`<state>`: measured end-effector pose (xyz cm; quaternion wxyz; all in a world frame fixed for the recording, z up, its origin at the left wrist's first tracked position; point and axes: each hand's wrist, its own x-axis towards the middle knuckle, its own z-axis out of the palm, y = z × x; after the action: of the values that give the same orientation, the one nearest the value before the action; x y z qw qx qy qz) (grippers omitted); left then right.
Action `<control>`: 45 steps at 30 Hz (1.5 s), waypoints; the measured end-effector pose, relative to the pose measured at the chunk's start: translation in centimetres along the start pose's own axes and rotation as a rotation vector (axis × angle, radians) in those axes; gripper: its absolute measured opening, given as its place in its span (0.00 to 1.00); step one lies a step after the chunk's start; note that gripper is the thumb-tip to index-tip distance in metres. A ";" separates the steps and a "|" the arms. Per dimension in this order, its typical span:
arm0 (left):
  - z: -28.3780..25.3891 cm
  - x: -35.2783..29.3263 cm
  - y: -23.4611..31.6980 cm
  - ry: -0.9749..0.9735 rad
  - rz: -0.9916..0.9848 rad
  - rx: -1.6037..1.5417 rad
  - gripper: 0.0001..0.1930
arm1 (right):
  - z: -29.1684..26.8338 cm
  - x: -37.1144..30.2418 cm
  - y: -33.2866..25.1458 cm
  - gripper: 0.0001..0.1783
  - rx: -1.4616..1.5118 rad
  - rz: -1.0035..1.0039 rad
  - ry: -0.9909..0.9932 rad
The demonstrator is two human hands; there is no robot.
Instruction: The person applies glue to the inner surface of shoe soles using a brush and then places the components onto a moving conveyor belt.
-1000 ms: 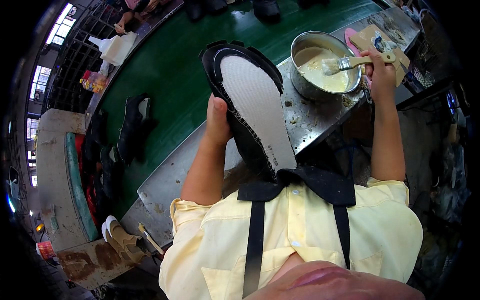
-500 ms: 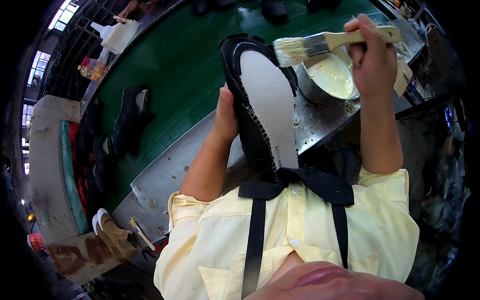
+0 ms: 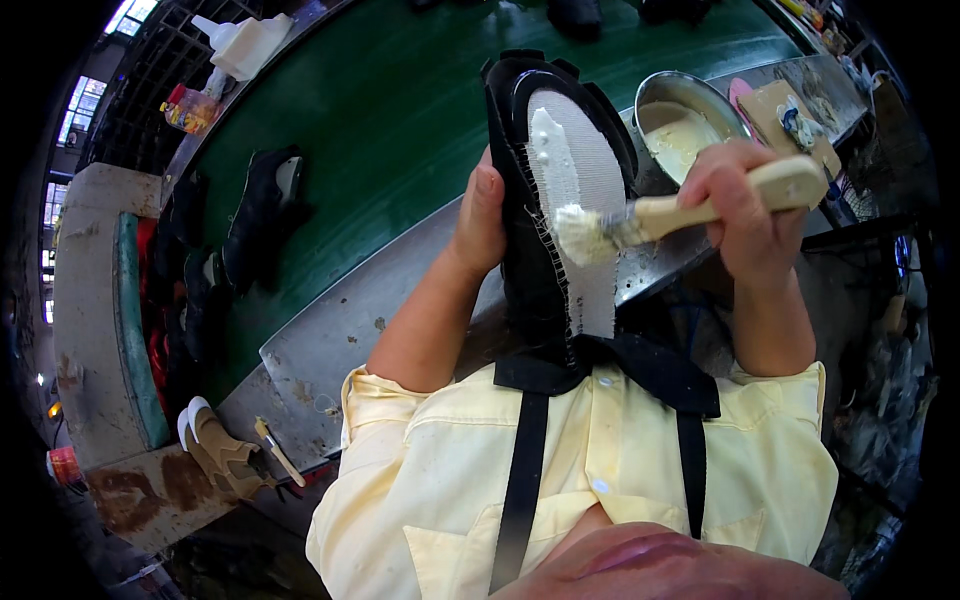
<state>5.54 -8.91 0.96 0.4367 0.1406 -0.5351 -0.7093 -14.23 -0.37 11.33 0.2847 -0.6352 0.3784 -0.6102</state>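
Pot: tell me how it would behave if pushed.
The pot looks stiff, its metal wall holding a clean round rim. The pale paste inside probably adds weight and could slosh over if it tipped. It might slide unevenly, since the metal bench is spotted with what may be dried residue.

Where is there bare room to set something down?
Widest on the green surface, between the black shoes at left and the held shoe; also the metal ledge beside the left forearm. Crowded: its right end, with pot and cardboard.

Forearms [image 3: 425, 322] apart, left thumb [image 3: 486, 190] extended, right fingers [image 3: 712, 180] curled
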 end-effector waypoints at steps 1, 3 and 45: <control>0.0 -0.2 0.2 -0.011 0.013 -0.034 0.45 | 0.2 0.2 -0.3 0.11 0.029 0.014 0.037; -0.2 -0.4 0.4 -0.045 -0.003 0.023 0.45 | 0.1 2.5 1.2 0.10 -0.022 -0.148 0.091; -0.5 -1.5 0.3 0.146 0.083 -0.004 0.49 | -2.9 -0.6 2.6 0.13 -0.266 -0.028 0.255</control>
<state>6.91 -8.08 0.64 0.5040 0.1687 -0.5059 -0.6794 -17.47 -0.99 9.11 0.1397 -0.5898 0.4798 -0.6343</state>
